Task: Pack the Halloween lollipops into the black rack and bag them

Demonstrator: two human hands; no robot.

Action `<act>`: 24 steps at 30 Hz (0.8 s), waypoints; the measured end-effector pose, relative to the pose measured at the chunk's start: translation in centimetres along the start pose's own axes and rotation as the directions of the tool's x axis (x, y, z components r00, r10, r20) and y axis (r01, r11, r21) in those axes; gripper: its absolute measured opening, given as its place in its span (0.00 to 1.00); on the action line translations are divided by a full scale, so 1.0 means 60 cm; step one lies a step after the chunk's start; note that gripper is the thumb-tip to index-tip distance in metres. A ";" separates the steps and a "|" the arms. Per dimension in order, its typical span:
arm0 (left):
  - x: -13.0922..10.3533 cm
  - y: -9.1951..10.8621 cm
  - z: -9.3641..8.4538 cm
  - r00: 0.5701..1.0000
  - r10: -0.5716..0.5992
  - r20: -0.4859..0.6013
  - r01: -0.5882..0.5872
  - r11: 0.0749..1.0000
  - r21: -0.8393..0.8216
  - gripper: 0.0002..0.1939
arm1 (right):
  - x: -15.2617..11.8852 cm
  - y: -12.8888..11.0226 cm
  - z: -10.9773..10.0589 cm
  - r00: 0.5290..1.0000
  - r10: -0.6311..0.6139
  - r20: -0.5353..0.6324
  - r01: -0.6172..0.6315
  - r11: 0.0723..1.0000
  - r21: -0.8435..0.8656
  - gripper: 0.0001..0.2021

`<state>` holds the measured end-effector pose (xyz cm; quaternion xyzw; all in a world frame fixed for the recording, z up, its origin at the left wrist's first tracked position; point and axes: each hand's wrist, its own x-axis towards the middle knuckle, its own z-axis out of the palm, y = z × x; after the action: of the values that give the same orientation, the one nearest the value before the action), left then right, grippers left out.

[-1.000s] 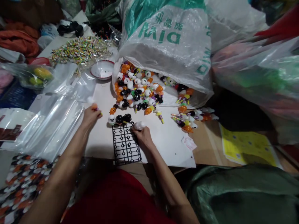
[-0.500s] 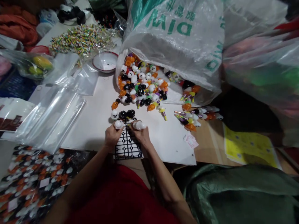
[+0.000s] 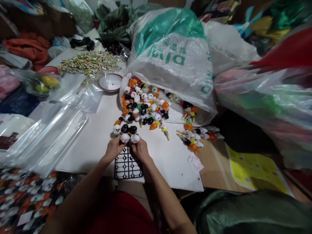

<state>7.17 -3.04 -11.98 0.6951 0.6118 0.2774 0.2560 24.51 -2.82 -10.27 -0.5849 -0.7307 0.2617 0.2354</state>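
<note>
A black plastic grid (image 3: 128,164) lies on the white board (image 3: 97,143) close to my body. At its far end stand two black-headed pieces (image 3: 128,128), with a white skull-faced piece (image 3: 116,130) to their left. My left hand (image 3: 114,148) is closed on a white-headed piece (image 3: 125,138) at the grid's upper left. Beside it, my right hand (image 3: 141,149) is closed on another white-headed piece (image 3: 135,138) over the upper right of the grid. Their lower ends are hidden by fingers and heads.
A large white sack (image 3: 170,65) spills orange, black and white pieces (image 3: 146,100) beyond the grid. A bowl (image 3: 110,82) and clear plastic sleeves (image 3: 51,130) are at left. More pieces (image 3: 195,138) and a yellow sheet (image 3: 253,165) lie at right.
The view has tilted up. My right hand has moved left, bringing its white-headed piece beside the one in my left hand. Both hands are nearer the black-headed pieces.
</note>
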 end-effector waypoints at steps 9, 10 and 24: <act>-0.006 -0.004 0.011 0.993 0.004 -0.121 0.001 0.999 0.039 0.14 | 0.012 -0.009 -0.003 0.997 0.006 0.080 -0.007 1.000 0.017 0.09; -0.003 -0.002 0.011 0.994 0.011 -0.110 -0.009 1.000 0.021 0.15 | 0.017 0.000 -0.013 0.992 -0.017 0.124 0.006 0.996 0.094 0.08; 0.201 0.109 -0.182 0.911 0.284 -0.299 -0.234 0.953 0.192 0.12 | 0.182 0.033 -0.075 0.931 0.293 -0.219 -0.319 0.943 -0.097 0.12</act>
<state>5.37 8.33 1.24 0.7328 0.5669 0.3716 0.0598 26.62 8.72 -7.78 -0.7293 -0.6185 0.1863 0.2256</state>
